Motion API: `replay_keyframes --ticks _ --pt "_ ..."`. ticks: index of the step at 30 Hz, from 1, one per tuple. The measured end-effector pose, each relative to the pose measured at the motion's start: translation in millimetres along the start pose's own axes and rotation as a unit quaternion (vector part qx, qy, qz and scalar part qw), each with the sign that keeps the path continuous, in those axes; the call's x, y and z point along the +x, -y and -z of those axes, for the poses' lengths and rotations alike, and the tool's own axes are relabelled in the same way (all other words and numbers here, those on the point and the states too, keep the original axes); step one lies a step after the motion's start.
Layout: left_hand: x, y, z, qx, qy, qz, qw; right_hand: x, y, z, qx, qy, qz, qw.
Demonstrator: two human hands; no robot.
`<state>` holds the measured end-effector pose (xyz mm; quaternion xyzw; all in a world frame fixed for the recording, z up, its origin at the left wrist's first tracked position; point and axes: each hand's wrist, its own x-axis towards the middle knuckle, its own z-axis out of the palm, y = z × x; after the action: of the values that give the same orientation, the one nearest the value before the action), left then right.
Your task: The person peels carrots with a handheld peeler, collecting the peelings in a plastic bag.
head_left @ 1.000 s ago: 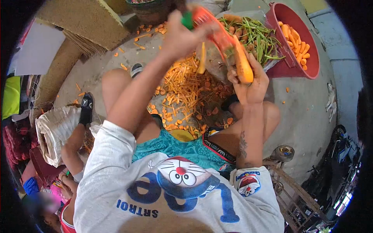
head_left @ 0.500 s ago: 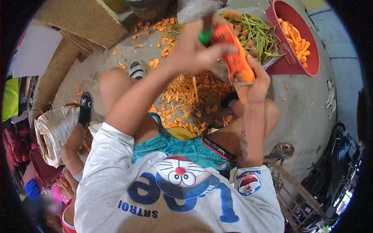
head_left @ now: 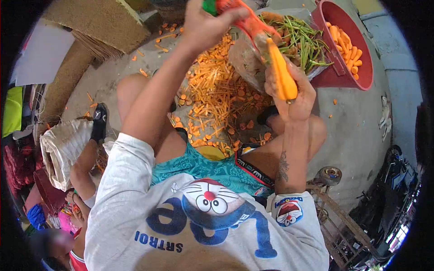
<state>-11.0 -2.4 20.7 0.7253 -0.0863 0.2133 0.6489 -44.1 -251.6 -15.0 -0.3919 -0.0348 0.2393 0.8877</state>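
My left hand (head_left: 205, 27), near the top edge, is wrapped round a red-orange tool (head_left: 239, 16) with a green part; its exact shape is unclear. The tool's far end meets the tip of a bright orange carrot (head_left: 283, 77). My right hand (head_left: 298, 92) grips that carrot, its thick end towards me. Beneath and left of the hands, orange peelings and cut pieces (head_left: 210, 86) lie heaped on the floor. A clear plastic bag (head_left: 246, 58) holding carrots and green stems (head_left: 303, 40) sits just beyond my right hand.
A red tub (head_left: 323, 74) with several peeled carrots (head_left: 346, 49) stands at the upper right. A white sack (head_left: 65, 149) and another person's leg (head_left: 83, 167) are at left. A metal frame (head_left: 341, 217) and a motorcycle (head_left: 393, 185) are at lower right.
My left hand has moved up and left with the red-orange tool, away from my right hand. The carrot in my right hand, covered before, now shows.
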Motion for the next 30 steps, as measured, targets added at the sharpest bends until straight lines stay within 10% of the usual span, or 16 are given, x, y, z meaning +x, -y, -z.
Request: replay_keyframes --ticks 4,6,8,11,13,16,20,23,25,30 --pt "-12.2 24.6 -4.8 0.015 -0.033 0.002 0.999 6.4 6.8 7.5 0.041 0.122 -0.025 0.991" --pt "-39.2 10.3 -33.3 -0.018 0.046 -0.068 0.996 5.9 7.8 -6.7 -0.029 -0.087 0.02 0.996" --pt "-38.7 0.2 -34.0 -0.042 0.074 -0.04 0.996 5.1 8.7 -3.9 -0.081 -0.099 0.04 0.991" --pt "-14.3 -4.1 -8.6 -0.028 0.049 -0.004 0.998 1.8 7.2 13.3 0.026 0.145 -0.017 0.989" --pt "4.7 7.0 5.5 -0.057 -0.027 -0.004 0.998 -4.6 5.2 -21.5 -0.059 -0.067 0.025 0.996" --pt "-12.8 12.6 -7.5 0.01 -0.021 0.021 1.0 4.0 8.0 -0.5 0.053 0.046 -0.011 0.997" --pt "-44.2 -2.2 -43.4 -0.061 0.082 -0.094 0.99 -0.8 11.5 -5.8 -0.068 -0.085 0.001 0.994" --pt "-13.1 -5.7 -13.2 -0.012 0.041 -0.017 0.999 -1.1 4.6 -6.3 -0.017 0.02 0.011 1.0" --pt "1.6 3.6 1.9 0.008 -0.031 -0.018 0.999 1.6 -1.2 -14.1 -0.053 -0.111 0.018 0.992" --pt "-34.7 -8.3 -31.2 -0.027 0.026 -0.007 0.999 1.6 4.3 -5.7 -0.032 -0.061 0.019 0.997"
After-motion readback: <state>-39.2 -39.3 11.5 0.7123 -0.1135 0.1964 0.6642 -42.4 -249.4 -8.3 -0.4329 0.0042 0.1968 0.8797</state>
